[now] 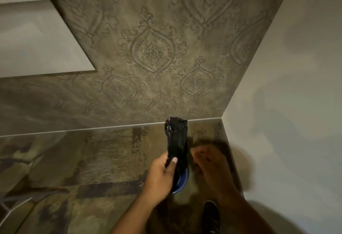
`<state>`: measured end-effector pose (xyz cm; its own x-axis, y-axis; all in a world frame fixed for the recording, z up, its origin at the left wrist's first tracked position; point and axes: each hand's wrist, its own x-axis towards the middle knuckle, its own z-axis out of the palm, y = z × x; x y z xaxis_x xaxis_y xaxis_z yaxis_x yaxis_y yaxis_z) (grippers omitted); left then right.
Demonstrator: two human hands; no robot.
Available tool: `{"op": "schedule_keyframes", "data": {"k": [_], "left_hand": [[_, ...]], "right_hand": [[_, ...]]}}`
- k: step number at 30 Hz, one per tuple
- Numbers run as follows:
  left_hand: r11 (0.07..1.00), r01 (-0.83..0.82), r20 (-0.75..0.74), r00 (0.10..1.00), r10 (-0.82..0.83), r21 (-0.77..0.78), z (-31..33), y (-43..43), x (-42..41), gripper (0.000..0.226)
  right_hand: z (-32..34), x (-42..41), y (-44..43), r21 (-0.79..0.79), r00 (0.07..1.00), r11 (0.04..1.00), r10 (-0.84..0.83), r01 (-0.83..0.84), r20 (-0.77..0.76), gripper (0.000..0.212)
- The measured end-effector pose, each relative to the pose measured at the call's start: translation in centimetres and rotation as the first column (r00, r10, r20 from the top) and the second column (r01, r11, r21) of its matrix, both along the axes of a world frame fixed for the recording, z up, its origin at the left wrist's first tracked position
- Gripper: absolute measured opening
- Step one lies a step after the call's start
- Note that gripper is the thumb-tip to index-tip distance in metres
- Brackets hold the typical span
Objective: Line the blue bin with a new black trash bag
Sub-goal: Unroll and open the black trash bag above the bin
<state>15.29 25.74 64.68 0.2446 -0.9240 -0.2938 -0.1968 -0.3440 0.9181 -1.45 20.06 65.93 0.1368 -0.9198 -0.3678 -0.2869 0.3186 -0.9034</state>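
1. Above the blue bin (pixel 182 182), the left hand (pixel 162 172) pinches the black trash bag (pixel 176 141) between thumb and fingers, low on the folded strip.
2. Right hand (pixel 209 161): just right of the bag, above the bin's right side, fingers loosely curled, holding nothing; contact with the bag not evident.
3. Bag state: still a narrow, crumpled strip, unopened. Long axis runs up-frame from the pinch, free end pointing away from the bin toward the patterned wall (pixel 153 52).
4. Bin: only a sliver of rim shows beneath the left hand and bag; a dark shoe (pixel 211 215) stands near it.
5. Judgement, step in hand: unfold and find the mouth. Best done by keeping the left pinch fixed, taking one layer with the right hand, and pulling apart before lowering the closed end into the bin.
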Motion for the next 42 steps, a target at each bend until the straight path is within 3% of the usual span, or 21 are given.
{"op": "schedule_keyframes", "data": {"k": [3,6,8,9,11,13,16,17,19,22,24,25,27,32,36,39,42], "left_hand": [[0.989,0.077,0.086,0.994,-0.067,-0.124,3.0,5.1,1.3,0.026],[0.987,0.106,0.111,0.99,-0.092,-0.124,4.2,8.5,2.7,0.045],[0.967,0.228,0.368,0.914,-0.171,-0.117,5.1,10.5,3.8,0.067],[0.95,0.281,0.393,0.896,-0.208,-0.139,5.6,11.4,4.4,0.077],[0.937,0.293,0.292,0.928,-0.23,-0.191,6.8,12.3,5.2,0.086],[0.947,0.221,0.273,0.95,-0.155,-0.232,8.2,13.2,5.6,0.077],[0.96,-0.086,0.165,0.977,0.133,-0.266,10.7,13.8,5.2,0.044],[0.943,-0.217,0.042,0.971,0.235,-0.252,11.6,13.8,4.9,0.032],[0.912,-0.383,-0.27,0.902,0.336,-0.145,13.6,13.4,4.4,0.038],[0.895,-0.445,-0.456,0.804,0.382,-0.037,15.6,12.3,4.3,0.059],[0.877,-0.48,-0.473,0.778,0.412,-0.026,16.6,11.9,4.2,0.057],[0.869,-0.494,-0.464,0.775,0.429,-0.021,16.7,11.8,4.1,0.046],[0.865,-0.502,-0.463,0.766,0.446,0.002,16.9,11.8,3.7,0.021],[0.884,-0.467,-0.5,0.761,0.413,0.02,17.1,12.4,2.9,0.026],[0.882,-0.47,-0.521,0.744,0.418,0.037,17.0,12.8,2.6,0.024],[0.876,-0.48,-0.55,0.723,0.419,0.036,17.1,13.2,2.6,0.023],[0.878,-0.477,-0.571,0.711,0.41,0.035,17.0,13.5,2.4,0.024]], "right_hand": [[4.0,4.6,4.0,0.042,0.982,0.996,0.067,-0.076,0.178,0.049],[5.9,7.5,6.9,-0.103,0.99,0.994,0.05,-0.036,0.132,0.032],[6.5,8.5,8.5,-0.136,0.991,0.991,0.008,0.01,0.131,0.017],[6.7,8.9,9.2,-0.132,0.989,0.991,-0.015,0.035,0.148,0.007],[7.0,9.3,10.1,-0.099,0.979,0.992,-0.063,0.084,0.192,0.01],[7.6,9.8,10.7,-0.045,0.973,0.99,-0.122,0.133,0.197,0.014],[8.3,10.0,11.2,-0.049,0.979,0.992,-0.111,0.121,0.174,0.012],[8.7,10.0,11.4,-0.089,0.99,0.994,-0.051,0.063,0.129,0.013],[9.6,9.8,12.0,-0.136,0.99,0.985,0.116,-0.104,0.085,0.027],[11.1,9.3,12.6,-0.254,0.909,0.889,0.41,-0.38,0.075,0.038],[11.8,8.9,12.8,-0.338,0.85,0.789,0.521,-0.514,-0.076,0.05],[12.0,8.7,12.8,-0.339,0.831,0.762,0.534,-0.552,-0.154,0.06],[13.0,7.8,12.7,-0.314,0.838,0.777,0.506,-0.545,-0.203,0.066],[14.7,5.0,13.1,-0.257,0.914,0.897,0.393,-0.359,0.098,0.052],[14.4,3.1,12.1,-0.08,0.934,0.973,0.228,-0.215,0.274,0.047],[14.1,1.4,11.4,-0.067,0.93,0.982,0.19,-0.178,0.316,0.04],[13.8,0.1,11.4,-0.148,0.943,0.963,0.252,-0.224,0.215,0.034]]}}
